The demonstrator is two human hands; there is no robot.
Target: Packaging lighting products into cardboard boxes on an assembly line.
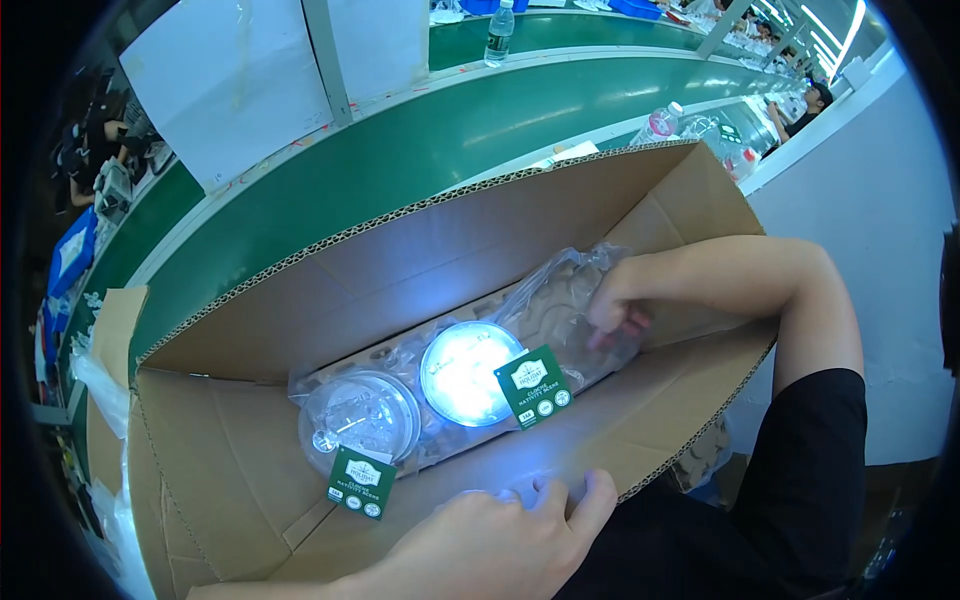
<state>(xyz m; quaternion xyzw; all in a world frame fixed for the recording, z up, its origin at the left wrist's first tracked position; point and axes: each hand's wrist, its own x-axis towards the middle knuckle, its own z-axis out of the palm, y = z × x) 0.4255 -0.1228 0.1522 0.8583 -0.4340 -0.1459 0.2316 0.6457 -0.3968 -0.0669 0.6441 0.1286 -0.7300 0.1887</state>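
Note:
A long open cardboard box (420, 255) lies in front of me. Inside, on a moulded brown tray, sits a clear plastic dome-shaped cloche (360, 415) with a small knob and a green tag (362, 482). Beside it a round piece (470, 372) shines bright white, another green tag (533, 387) at its edge. Clear plastic film (560, 300) covers the tray's right part. My right hand (618, 305) reaches down to that film at the box's right end; its fingers are blurred and partly hidden. My left hand (500, 545) is closed over the near wall of the box, fingers bent.
Beyond the box runs a curved green conveyor belt (400, 165). A water bottle (498, 35) stands at its far side, and more bottles (660, 122) are behind the box's right corner. White panels (230, 80) rise at the upper left. Other people sit in the distance.

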